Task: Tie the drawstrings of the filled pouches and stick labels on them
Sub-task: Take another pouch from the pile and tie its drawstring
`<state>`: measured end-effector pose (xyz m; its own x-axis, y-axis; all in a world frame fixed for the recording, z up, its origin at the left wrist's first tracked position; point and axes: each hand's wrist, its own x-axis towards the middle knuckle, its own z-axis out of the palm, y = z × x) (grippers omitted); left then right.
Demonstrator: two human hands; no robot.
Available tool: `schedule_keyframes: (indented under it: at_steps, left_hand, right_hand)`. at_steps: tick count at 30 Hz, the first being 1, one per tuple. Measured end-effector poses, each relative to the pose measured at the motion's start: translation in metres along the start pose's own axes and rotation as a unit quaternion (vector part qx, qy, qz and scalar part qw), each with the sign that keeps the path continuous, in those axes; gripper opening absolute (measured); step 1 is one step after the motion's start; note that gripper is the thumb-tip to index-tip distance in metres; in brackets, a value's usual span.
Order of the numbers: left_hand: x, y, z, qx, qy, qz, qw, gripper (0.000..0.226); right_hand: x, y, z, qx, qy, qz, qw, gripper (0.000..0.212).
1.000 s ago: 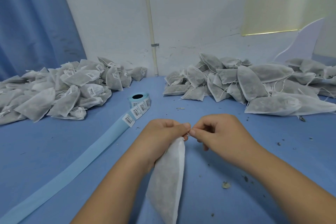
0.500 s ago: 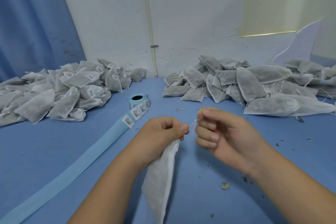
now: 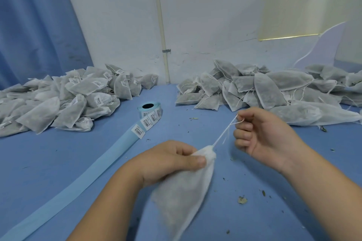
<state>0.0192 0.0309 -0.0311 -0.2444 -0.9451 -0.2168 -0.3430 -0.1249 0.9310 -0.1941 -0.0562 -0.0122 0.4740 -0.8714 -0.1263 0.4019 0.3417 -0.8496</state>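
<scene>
White nonwoven pouch (image 3: 182,191) is hanging near the middle of the table (image 3: 58,162). Your left hand (image 3: 166,162) is pinching its gathered neck between thumb and curled fingers. Its long axis is running from near to far, and the drawstring (image 3: 225,133) is carrying on along that line, far and right, to your right hand (image 3: 262,133), whose curled fingers are pinching the cord's end. I judge the right hand better placed for looping the knot.

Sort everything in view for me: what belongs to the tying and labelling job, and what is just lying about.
Job: pouch, in the grip of the left hand; drawstring, pinched by the right hand; label roll; unlabelled pile, right; labelled pile, left.

Lying about: leaf scraps; blue curtain; wall pipe; bare backing strip.
</scene>
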Motion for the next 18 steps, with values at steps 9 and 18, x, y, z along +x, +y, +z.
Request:
schedule_keyframes:
  at_steps: [9,18]
  left_hand:
    - [0.021,0.0,0.021,0.025,0.253,-0.011,0.967,0.023]
    - [0.024,0.003,0.024,-0.137,0.288,0.044,0.947,0.025]
  right_hand:
    - [-0.01,0.019,0.012,-0.293,0.045,-0.268,0.917,0.017]
    - [-0.01,0.047,0.016,-0.618,-0.027,-0.388,0.683,0.017]
